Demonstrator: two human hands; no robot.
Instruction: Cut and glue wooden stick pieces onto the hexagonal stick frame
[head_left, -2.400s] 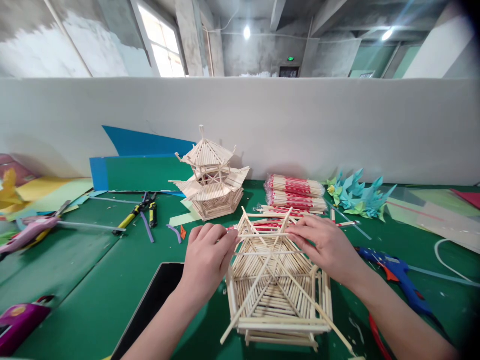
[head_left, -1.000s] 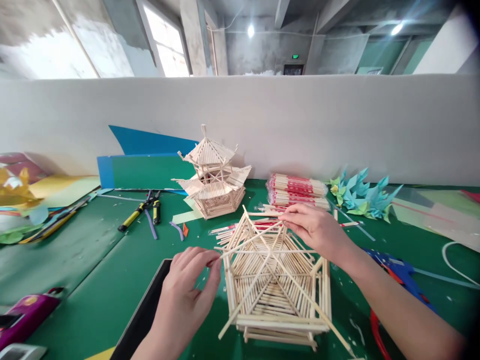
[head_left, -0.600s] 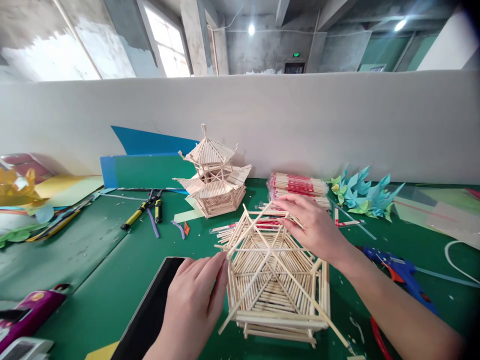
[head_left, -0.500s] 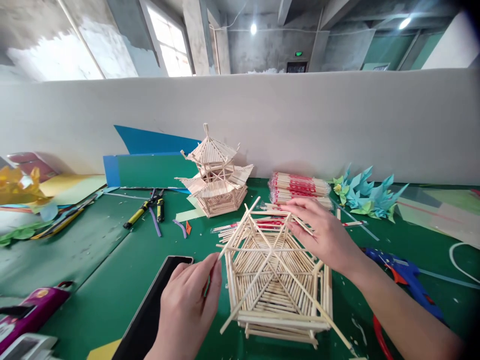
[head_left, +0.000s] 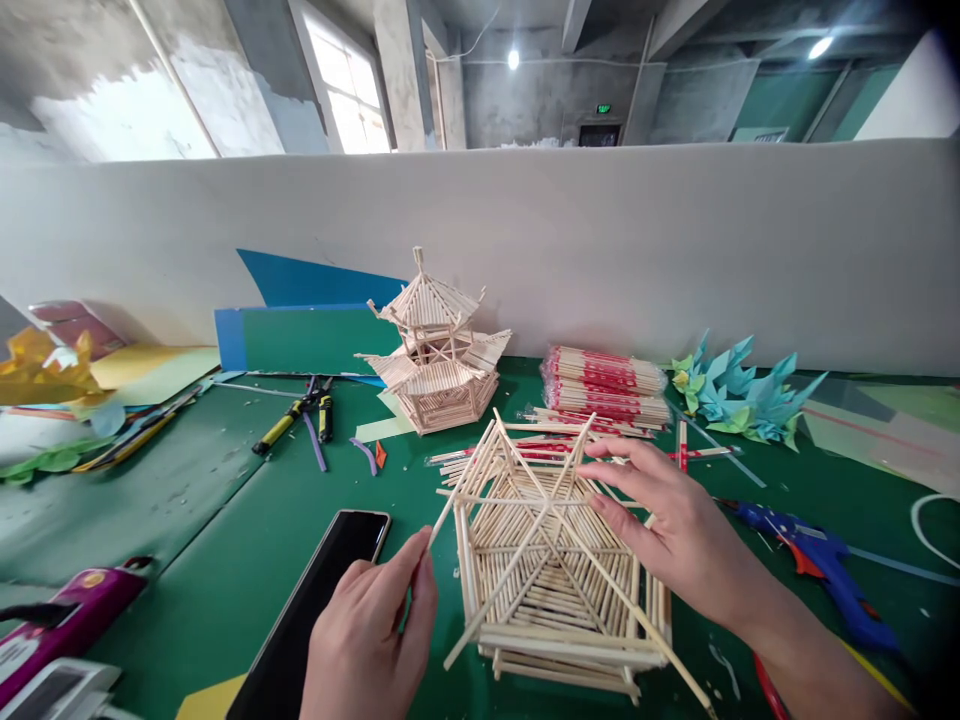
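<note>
My left hand [head_left: 375, 625] pinches the lower end of a thin wooden stick [head_left: 463, 478]. That stick slants up along the left side of a six-sided stick frame [head_left: 570, 640], its upper end near the back left corner. Several sticks cross over the frame's middle, above a floor of close-laid sticks. My right hand [head_left: 667, 525] is over the frame's right back side, fingers apart and nothing seen gripped in them. Its fingertips are close to the sticks at the back right corner; whether they touch, I cannot tell.
Behind stands a small stick pavilion [head_left: 442, 370]. Wrapped stick bundles [head_left: 604, 385] and blue paper leaves [head_left: 750, 395] lie at the back right. A blue glue gun [head_left: 825, 570] is on the right. Leftward are a phone [head_left: 315, 610], pliers [head_left: 296, 415] and a purple power strip [head_left: 71, 620].
The stick in my left hand has slid down and left, so its upper end sits lower. My right hand has drawn back right and lower from the back corner, fingers spreading.
</note>
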